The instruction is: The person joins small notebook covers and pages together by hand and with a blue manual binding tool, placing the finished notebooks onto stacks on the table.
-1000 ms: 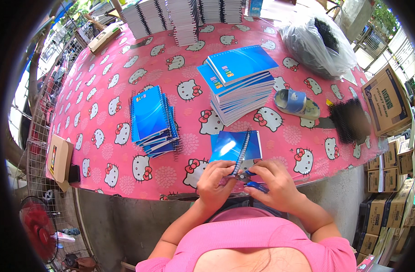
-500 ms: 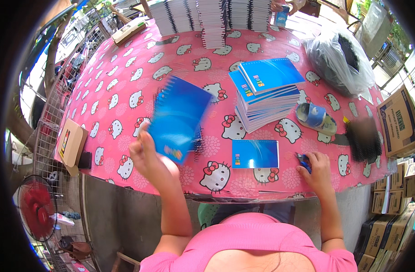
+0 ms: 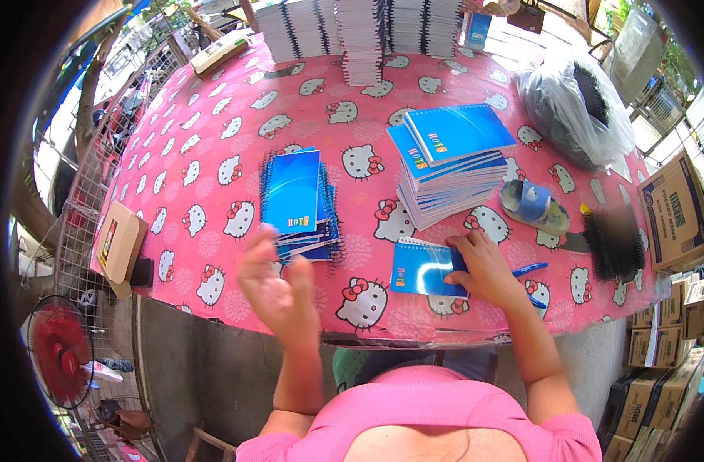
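My left hand (image 3: 279,289) is held with its fingers apart, just in front of a pile of blue spiral notebooks (image 3: 294,185). The top notebook of this pile lies with its black coil on the left. My right hand (image 3: 484,268) grips the right part of a single blue notepad (image 3: 419,268), thumb on the cover and fingers at the far edge. Punched holes run along this pad's far edge, and no coil shows there. Beside the right hand lies a blue-handled hand tool (image 3: 530,269), partly hidden by the hand.
Behind the right hand stands a tall stack of blue notepads (image 3: 456,165). A roll-like blue and clear object (image 3: 535,206) and a bunch of black coils (image 3: 617,242) lie to the right. A plastic bag (image 3: 575,108), cardboard boxes (image 3: 677,212) and tall notebook stacks (image 3: 359,42) stand around.
The spiral notebook in my left hand was let go onto the left pile. My right hand released the blue-handled tool and moved left onto the single notepad.
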